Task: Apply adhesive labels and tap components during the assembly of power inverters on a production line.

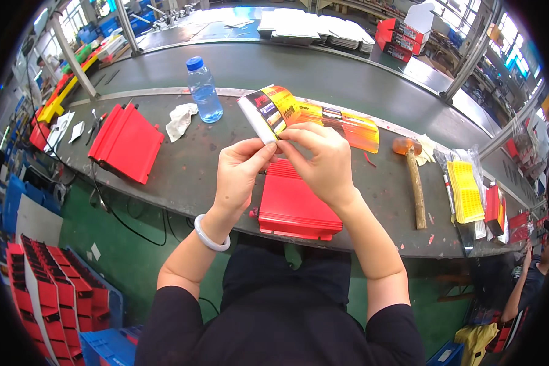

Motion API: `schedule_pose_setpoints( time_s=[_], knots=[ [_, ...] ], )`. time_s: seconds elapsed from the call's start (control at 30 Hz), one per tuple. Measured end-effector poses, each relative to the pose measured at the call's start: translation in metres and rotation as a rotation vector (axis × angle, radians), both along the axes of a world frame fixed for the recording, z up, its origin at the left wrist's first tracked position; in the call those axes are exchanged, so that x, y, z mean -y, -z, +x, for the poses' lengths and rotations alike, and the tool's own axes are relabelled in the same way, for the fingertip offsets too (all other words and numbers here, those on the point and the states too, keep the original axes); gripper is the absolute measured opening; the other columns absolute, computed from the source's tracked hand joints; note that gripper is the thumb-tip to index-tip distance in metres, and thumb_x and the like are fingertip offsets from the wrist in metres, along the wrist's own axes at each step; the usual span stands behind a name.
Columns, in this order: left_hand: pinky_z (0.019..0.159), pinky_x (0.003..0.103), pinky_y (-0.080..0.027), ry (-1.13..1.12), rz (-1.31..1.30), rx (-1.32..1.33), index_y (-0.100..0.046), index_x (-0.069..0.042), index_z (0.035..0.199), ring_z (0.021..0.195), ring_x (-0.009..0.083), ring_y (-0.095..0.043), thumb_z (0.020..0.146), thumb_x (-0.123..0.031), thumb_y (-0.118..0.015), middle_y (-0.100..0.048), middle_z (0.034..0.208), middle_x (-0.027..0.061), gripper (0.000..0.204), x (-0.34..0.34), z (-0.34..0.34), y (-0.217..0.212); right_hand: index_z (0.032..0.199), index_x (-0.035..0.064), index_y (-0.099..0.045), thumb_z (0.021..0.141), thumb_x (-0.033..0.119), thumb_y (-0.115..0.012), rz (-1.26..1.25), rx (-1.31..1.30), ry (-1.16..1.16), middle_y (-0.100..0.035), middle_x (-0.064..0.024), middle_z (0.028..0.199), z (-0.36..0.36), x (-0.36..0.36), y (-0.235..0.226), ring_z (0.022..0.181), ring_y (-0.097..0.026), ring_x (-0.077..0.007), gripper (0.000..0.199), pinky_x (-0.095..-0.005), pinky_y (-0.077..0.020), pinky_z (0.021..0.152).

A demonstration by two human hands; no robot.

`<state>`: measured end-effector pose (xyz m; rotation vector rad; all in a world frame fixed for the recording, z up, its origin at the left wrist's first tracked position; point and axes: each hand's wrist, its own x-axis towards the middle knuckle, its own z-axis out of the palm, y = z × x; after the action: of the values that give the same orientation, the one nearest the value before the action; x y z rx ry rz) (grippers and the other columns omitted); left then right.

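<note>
Both hands meet above the middle of the bench, fingertips pinched at the lower corner of a curled yellow, black and white printed label (273, 108). My left hand (241, 168), with a pale bangle on its wrist, grips the label's near edge. My right hand (320, 158) pinches the same corner from the other side. Just below them a red finned metal case (296, 204) lies at the bench's front edge, partly covered by my right hand. Behind my right hand more orange-yellow labels (360, 129) rest on the bench.
To the left are another red case (128, 143), a crumpled white cloth (180, 121) and a water bottle (205, 91). On the right lie a mallet (416, 183) and a stack of yellow sticker sheets (465, 190). Another person (527, 280) works at far right.
</note>
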<state>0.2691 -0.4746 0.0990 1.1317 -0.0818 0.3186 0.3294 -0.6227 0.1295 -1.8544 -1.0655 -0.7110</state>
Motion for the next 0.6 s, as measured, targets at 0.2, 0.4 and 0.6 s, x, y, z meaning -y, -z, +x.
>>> schedule_pose_setpoints(
  time_s=[0.2,0.4,0.6],
  knots=[
    [0.071,0.022,-0.049,-0.045,0.085,0.037,-0.067,0.006,0.097,0.078,0.0104,-0.063,0.089,-0.002,-0.061,-0.069,0.09,0.0126,0.013,0.005,-0.002,-0.005,0.083,0.0024,-0.066,0.075,0.003,-0.069,-0.03,0.105,0.056,-0.066,-0.0086,0.081,-0.004,0.002,0.002,0.071,-0.063,-0.0261,0.008,-0.0309,-0.0494,0.066],
    [0.08,0.026,-0.048,-0.056,-0.037,0.016,-0.062,0.0,0.097,0.087,0.0093,-0.059,0.091,-0.009,-0.054,-0.063,0.092,0.0016,0.013,-0.015,-0.008,-0.003,0.088,0.0007,-0.059,0.091,0.006,-0.056,0.391,-0.67,-0.376,-0.061,-0.0043,0.096,-0.001,0.002,0.014,0.088,-0.058,-0.015,0.006,-0.0275,-0.0479,0.078],
    [0.078,0.033,-0.051,-0.063,-0.355,0.082,-0.058,-0.006,0.102,0.083,0.0159,-0.062,0.092,-0.016,-0.047,-0.065,0.094,0.0038,0.019,-0.134,-0.078,0.024,0.109,-0.0071,-0.058,0.096,0.009,-0.047,0.946,-1.511,-1.167,-0.062,-0.0182,0.113,0.022,0.072,0.028,0.111,-0.057,-0.0276,0.024,-0.0374,-0.0449,0.101]
  ],
)
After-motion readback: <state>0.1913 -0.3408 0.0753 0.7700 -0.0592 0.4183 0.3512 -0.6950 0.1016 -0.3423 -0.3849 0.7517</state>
